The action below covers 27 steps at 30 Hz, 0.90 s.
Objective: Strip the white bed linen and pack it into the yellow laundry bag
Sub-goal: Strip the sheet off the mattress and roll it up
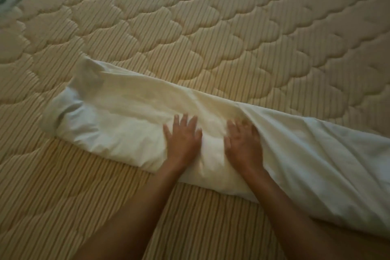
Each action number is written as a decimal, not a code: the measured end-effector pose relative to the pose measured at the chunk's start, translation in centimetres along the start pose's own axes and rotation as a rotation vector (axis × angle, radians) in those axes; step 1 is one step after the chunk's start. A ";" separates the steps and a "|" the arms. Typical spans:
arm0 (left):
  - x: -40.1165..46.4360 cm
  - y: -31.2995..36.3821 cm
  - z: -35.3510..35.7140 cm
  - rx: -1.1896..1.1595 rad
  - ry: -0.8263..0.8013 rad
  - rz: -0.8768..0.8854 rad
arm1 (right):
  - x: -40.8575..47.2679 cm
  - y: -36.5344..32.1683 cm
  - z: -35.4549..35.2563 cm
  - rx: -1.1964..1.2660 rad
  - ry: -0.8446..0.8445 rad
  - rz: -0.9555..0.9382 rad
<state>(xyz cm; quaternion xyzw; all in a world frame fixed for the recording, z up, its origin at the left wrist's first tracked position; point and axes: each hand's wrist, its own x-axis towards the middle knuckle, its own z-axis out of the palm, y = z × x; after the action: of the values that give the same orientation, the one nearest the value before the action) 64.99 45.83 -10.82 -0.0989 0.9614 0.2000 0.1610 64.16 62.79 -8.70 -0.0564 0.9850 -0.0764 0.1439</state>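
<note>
White bed linen (118, 129) lies rolled on the quilted mattress (211, 27), both hands flat on it.

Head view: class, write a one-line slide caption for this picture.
Both hands, left hand and right hand, press flat on the rolled white bed linen lying across the bare quilted mattress.

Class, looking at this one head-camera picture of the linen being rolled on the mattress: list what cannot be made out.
- Yellow laundry bag: nowhere in the head view.
- Linen: its right end is cut off by the frame edge.
- Right hand: fingertips motion-blurred, grip unclear.
- Left hand: palm hidden against the linen.
- Mattress: edges outside the frame.
</note>
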 end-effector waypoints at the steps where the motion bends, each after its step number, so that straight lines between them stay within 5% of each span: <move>1: -1.1 1.9 0.7 -0.022 -0.005 0.032 | -1.2 2.0 -0.3 0.007 0.046 0.064; 8: -7.4 13.6 4.6 -0.068 -0.043 0.308 | -9.0 14.0 -1.1 0.016 0.277 0.274; 13: -9.7 19.4 8.0 -0.080 -0.056 0.322 | -12.3 23.9 -1.0 0.004 0.231 0.437; 17: -10.4 21.8 11.1 0.174 -0.095 0.379 | -13.7 29.2 0.6 0.019 0.124 0.363; 21: -10.3 24.3 12.6 0.247 -0.092 0.220 | -12.7 31.5 -0.6 0.248 0.055 0.282; 24: -10.4 28.1 12.8 -0.011 -0.060 0.220 | -13.2 34.6 -3.1 0.538 0.263 0.374; 27: -10.6 32.6 13.8 -0.227 -0.053 0.344 | -15.1 40.0 -4.7 0.412 0.555 0.483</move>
<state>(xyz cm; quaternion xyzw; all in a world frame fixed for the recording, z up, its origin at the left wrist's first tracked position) 70.23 82.23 -7.67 0.0546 0.9310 0.3338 0.1373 73.59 104.73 -6.75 0.2289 0.9354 -0.2483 -0.1049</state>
